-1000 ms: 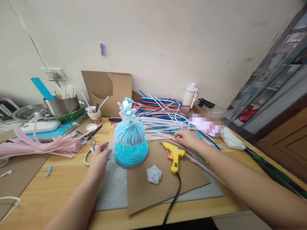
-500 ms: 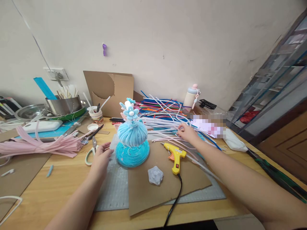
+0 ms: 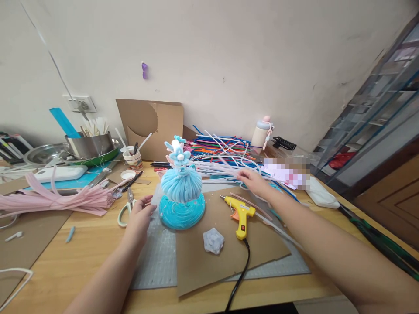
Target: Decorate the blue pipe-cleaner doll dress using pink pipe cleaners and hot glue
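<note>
A blue fuzzy craft piece, domed in tiers with small flowers on top, stands on a grey cutting mat. My left hand rests beside its base on the left, fingers loosely spread and empty. My right hand reaches over a loose heap of coloured pipe cleaners, fingers pinched on a few pale strands that rise off the pile. A yellow glue gun lies on the brown cardboard sheet just in front of that hand.
Scissors lie left of my left hand. A bundle of pink pipe cleaners sprawls at the far left. A metal pot, a paper cup, a small bottle and cut cardboard stand along the wall. A clear glue lump sits on the cardboard.
My right hand has moved from beside the glue gun further back into the pipe-cleaner heap and lifted a few pale strands. My left hand has barely shifted.
</note>
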Available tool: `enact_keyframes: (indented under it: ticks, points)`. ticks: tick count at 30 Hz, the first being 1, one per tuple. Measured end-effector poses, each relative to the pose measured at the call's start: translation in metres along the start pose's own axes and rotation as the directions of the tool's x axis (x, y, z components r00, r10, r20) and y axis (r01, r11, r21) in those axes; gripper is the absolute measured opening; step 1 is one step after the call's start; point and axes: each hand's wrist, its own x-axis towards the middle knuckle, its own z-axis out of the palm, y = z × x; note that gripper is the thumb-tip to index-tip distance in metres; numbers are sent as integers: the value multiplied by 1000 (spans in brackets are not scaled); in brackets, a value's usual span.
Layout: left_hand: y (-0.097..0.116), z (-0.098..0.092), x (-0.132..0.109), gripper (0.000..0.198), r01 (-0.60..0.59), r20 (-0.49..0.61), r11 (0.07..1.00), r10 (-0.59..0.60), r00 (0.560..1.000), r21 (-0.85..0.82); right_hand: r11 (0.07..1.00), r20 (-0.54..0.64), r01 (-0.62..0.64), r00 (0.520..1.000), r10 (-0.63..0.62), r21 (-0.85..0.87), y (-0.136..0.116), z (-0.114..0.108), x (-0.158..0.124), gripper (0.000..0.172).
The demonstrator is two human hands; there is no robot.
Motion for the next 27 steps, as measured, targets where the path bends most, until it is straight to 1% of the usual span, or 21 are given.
enact_keyframes:
  ticks: [2, 5, 6, 7, 9, 10, 12, 14, 15, 16, 17, 18, 19, 20, 21, 22, 23, 24, 25, 26, 27]
  points:
    - [0, 0, 0, 44, -5, 2, 1000, 5, 1000, -4, 996, -128, 16, 992, -4, 91, -14, -13, 5, 16]
    - [-1, 0, 1, 44, -9, 0, 1000, 9, 1000, -6, 963, -333, 108, 943, -21, 245, -52, -42, 6, 15]
    - [-2, 0, 1, 44, -11, -3, 1000, 11, 1000, -5, 890, -453, 206, 891, 1, 406, -68, -54, 3, 13]
    - [-3, 0, 2, 45, -14, -6, 1000, 14, 1000, -5, 796, -493, 300, 870, -2, 525, -85, -66, -2, 14]
    - [-4, -1, 4, 45, -22, -23, 1000, 21, 1000, -5, 666, -665, 505, 747, -19, 548, -118, -90, -18, 15]
    - [-4, -2, 5, 44, -28, -37, 1000, 28, 999, -6, 653, -702, 544, 711, -25, 528, -131, -99, -29, 13]
    - [-2, -4, 7, 42, -53, -79, 999, 52, 996, -10, 686, -762, 576, 645, -47, 445, -149, -110, -55, 11]
    - [4, -8, 5, 40, -103, -146, 995, 100, 984, -18, 785, -821, 539, 567, -70, 305, -150, -109, -85, 10]
    - [9, -10, 1, 39, -171, -202, 985, 164, 966, -14, 839, -818, 477, 571, -70, 261, -145, -104, -101, 13]
    - [15, -12, -5, 39, -262, -275, 965, 251, 928, -4, 894, -786, 376, 617, -44, 245, -138, -97, -115, 13]
    - [21, -14, -15, 38, -387, -358, 922, 369, 857, 23, 931, -666, 207, 744, 50, 301, -129, -87, -129, 15]
    - [27, -14, -28, 39, -520, -443, 852, 492, 749, 68, 939, -473, 3, 865, 171, 345, -120, -76, -142, 21]
    - [32, -13, -44, 40, -616, -509, 782, 570, 645, 95, 913, -230, -180, 933, 276, 366, -113, -64, -154, 27]
    - [35, -11, -63, 39, -682, -540, 725, 613, 577, 95, 875, -40, -304, 939, 343, 377, -108, -51, -164, 31]
    - [36, -6, -83, 32, -706, -523, 703, 633, 571, 80, 834, 123, -380, 924, 363, 400, -107, -39, -172, 33]
    - [34, 1, -103, 22, -679, -404, 733, 634, 659, 43, 792, 251, -430, 902, 353, 433, -107, -26, -178, 35]
    - [31, 9, -121, 20, -607, -192, 794, 593, 782, -19, 745, 358, -476, 872, 332, 468, -110, -15, -182, 34]
    - [25, 18, -137, 23, -484, 77, 872, 489, 869, -69, 702, 440, -505, 848, 296, 502, -115, -4, -186, 35]
    - [20, 27, -149, 30, -304, 357, 948, 316, 879, -89, 660, 497, -535, 825, 270, 528, -120, 6, -188, 35]
    - [14, 36, -158, 38, -123, 553, 988, 157, 818, -98, 621, 548, -564, 800, 246, 545, -124, 15, -190, 35]
    - [8, 43, -164, 46, 4, 651, 995, 64, 756, -103, 594, 587, -588, 778, 227, 550, -127, 23, -192, 36]
